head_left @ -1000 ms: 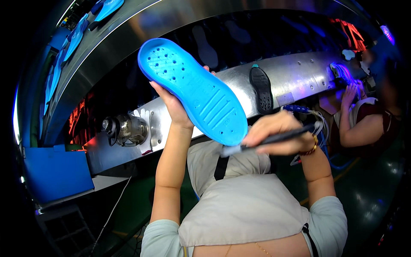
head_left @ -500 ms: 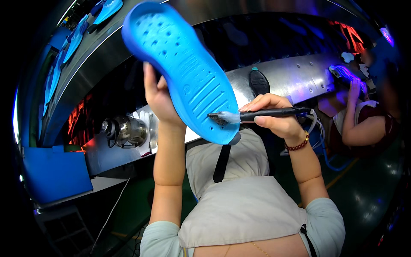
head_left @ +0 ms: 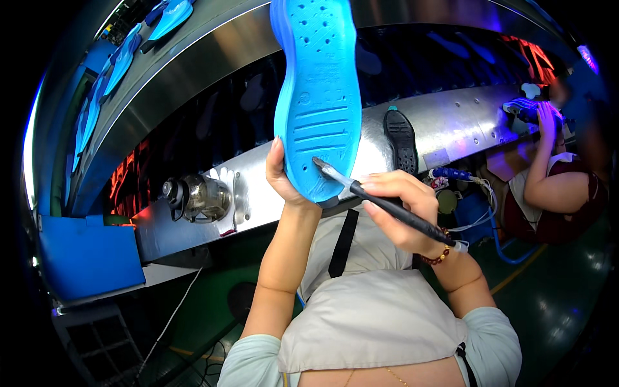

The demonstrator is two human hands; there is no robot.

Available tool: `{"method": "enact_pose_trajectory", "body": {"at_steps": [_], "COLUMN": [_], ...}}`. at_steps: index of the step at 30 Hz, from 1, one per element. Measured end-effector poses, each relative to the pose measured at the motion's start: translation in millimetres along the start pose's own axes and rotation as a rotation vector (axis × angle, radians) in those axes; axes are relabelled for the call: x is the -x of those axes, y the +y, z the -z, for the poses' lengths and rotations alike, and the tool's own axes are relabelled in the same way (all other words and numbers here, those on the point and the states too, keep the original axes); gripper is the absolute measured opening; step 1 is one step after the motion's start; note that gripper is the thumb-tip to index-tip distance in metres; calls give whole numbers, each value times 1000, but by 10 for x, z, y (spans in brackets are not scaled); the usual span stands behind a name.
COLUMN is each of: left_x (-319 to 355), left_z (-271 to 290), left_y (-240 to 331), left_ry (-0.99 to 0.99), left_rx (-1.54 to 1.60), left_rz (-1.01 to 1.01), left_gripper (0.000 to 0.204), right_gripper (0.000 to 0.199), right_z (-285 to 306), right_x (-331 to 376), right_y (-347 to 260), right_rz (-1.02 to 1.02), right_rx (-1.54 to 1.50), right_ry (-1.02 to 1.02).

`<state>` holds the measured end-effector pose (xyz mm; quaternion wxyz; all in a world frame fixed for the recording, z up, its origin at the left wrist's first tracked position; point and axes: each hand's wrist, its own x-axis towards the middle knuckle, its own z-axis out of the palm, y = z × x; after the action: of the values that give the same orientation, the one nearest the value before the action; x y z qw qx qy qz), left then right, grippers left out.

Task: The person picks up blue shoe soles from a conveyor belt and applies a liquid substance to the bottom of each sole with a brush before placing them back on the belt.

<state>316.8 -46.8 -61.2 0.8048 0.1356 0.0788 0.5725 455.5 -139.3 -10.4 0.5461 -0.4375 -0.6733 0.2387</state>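
Note:
A large blue shoe sole [head_left: 320,106] stands almost upright in front of me, its grooved, holed face turned my way. My left hand [head_left: 287,177] grips its lower left edge, thumb at the side and the other fingers mostly hidden behind it. In my right hand [head_left: 406,209] is a brush [head_left: 387,205] with a black handle, held like a pen. Its dark bristle tip touches the lower part of the sole, near a small hole.
A black sole [head_left: 401,138] lies on the metal bench [head_left: 445,129]. To the left stands a glass jar with a dark lid [head_left: 200,198], beside a white glove [head_left: 225,175]. Blue soles [head_left: 122,58] rest on the curved conveyor [head_left: 155,61]. Another person [head_left: 554,180] works at the right.
The sole has turned more upright and shifted right and up, with my left hand moving along. The brush handle now slants down to the right, and its bristles have lifted to a finer contact.

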Motion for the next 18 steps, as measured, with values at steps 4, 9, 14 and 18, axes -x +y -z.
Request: {"method": "enact_pose_trajectory", "body": {"at_steps": [4, 9, 14, 18], "left_x": [-35, -60, -62, -126], "left_z": [52, 13, -21, 23], "left_y": [22, 43, 113, 150], "left_ry": [-15, 3, 0, 14], "left_rx": [28, 0, -43, -21], "left_rz": [43, 65, 77, 148], "left_gripper": [54, 50, 47, 45], "right_gripper": [21, 18, 20, 21], "right_z": [3, 192, 292, 190], "right_x": [-23, -213, -291, -155], "right_y": [-139, 61, 56, 8], "right_rz": [-53, 9, -21, 153], "right_rx": [-138, -52, -139, -30], "right_ry": [-218, -152, -305, -417]}}
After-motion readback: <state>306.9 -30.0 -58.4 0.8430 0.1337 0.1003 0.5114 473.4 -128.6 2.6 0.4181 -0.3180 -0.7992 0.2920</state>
